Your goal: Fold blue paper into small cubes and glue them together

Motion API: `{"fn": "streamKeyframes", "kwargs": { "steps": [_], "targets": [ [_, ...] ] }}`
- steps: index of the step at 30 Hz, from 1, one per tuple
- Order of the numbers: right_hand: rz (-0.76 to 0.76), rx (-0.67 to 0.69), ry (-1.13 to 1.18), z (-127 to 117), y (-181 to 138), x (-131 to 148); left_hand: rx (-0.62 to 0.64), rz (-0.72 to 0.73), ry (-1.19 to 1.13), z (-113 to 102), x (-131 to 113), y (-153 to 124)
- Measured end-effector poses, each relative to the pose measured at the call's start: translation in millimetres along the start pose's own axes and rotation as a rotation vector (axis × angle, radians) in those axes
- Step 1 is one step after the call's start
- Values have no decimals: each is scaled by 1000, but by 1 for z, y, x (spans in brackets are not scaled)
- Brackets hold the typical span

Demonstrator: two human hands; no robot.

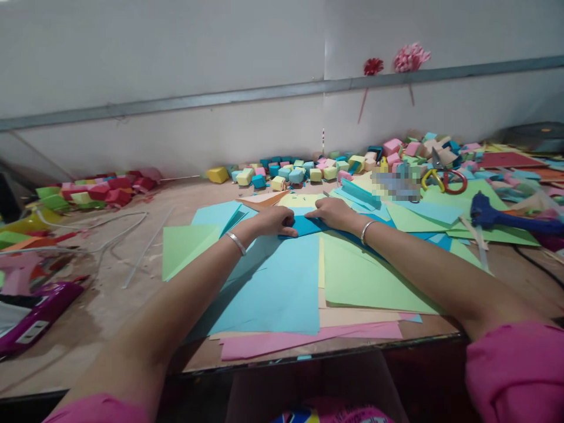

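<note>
A folded piece of dark blue paper [307, 225] lies on a light blue sheet [282, 288] at the middle of the table. My left hand [275, 221] is closed at its left end, fingers curled and thumb pressed along the paper. From the right, my right hand [333, 212] bears down on the same paper with bent, closed fingers; the fingertips are partly hidden. Green sheets [370, 273] spread beneath my right forearm. Left of my left hand lies a folded green sheet [187, 247].
Small coloured paper boxes [291, 171] line the wall, with red and green ones [110, 189] at the left. Scissors [444, 179] and a blue glue gun [506, 216] lie right. A purple object [42, 317] sits at the left edge. Pink paper [308, 339] edges the table front.
</note>
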State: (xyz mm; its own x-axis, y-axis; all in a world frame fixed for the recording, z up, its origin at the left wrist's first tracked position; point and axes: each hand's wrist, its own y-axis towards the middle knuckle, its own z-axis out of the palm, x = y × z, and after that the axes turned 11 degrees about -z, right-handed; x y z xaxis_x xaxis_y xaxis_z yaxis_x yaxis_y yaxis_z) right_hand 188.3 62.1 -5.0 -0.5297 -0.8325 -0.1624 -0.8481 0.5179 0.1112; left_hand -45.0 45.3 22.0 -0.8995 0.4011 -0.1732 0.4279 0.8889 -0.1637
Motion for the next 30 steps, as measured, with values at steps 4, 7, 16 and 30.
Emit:
{"fn": "streamKeyframes", "kwargs": {
  "steps": [4, 7, 16, 30],
  "targets": [
    [8, 6, -9, -3, 0, 2, 51, 41, -33, -5, 5, -6],
    [22, 7, -2, -5, -1, 3, 107, 54, -89, -10, 13, -15],
    [1, -13, 8, -2, 0, 1, 305, -25, -98, -42, 23, -29],
    [-5, -64, 53, 0, 1, -1, -32, -129, -71, 12, -25, 6]
  ]
}}
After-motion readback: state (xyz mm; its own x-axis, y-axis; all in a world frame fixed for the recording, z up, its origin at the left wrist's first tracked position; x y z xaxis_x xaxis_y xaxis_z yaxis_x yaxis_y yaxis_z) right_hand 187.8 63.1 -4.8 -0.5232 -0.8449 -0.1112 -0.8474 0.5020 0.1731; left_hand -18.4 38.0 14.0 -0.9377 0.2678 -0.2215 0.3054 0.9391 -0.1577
